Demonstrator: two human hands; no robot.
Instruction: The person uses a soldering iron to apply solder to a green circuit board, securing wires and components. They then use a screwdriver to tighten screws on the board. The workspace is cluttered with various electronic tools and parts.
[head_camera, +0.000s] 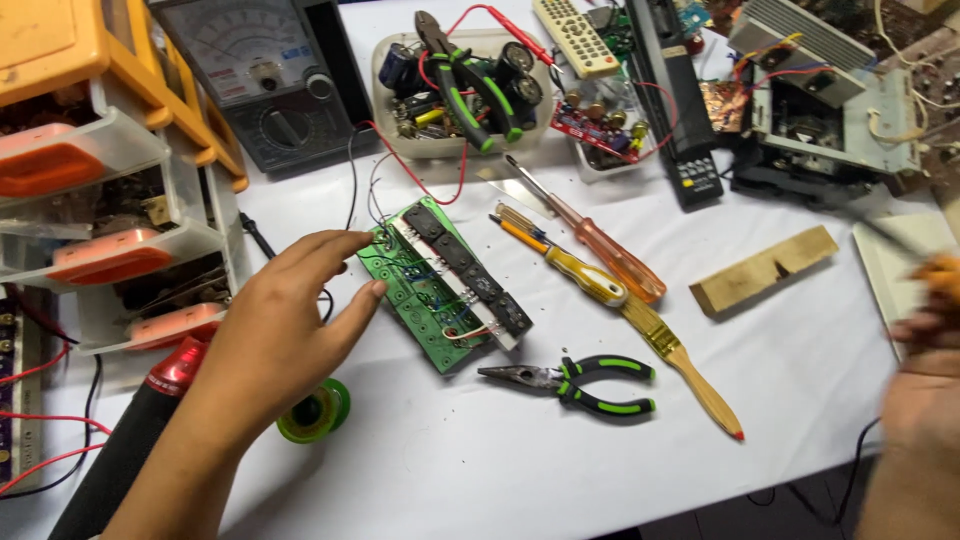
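Your left hand (275, 325) is spread open, holding nothing, fingertips touching the left edge of the green circuit board (445, 285) at the table's middle. Your right hand (925, 330), blurred at the right edge, grips an orange-handled tool (940, 268).

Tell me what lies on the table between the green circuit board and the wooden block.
In the head view, between the green circuit board and the wooden block lie an orange-handled screwdriver, a yellow-handled screwdriver and a wooden-handled brush, all slanting across the white table.
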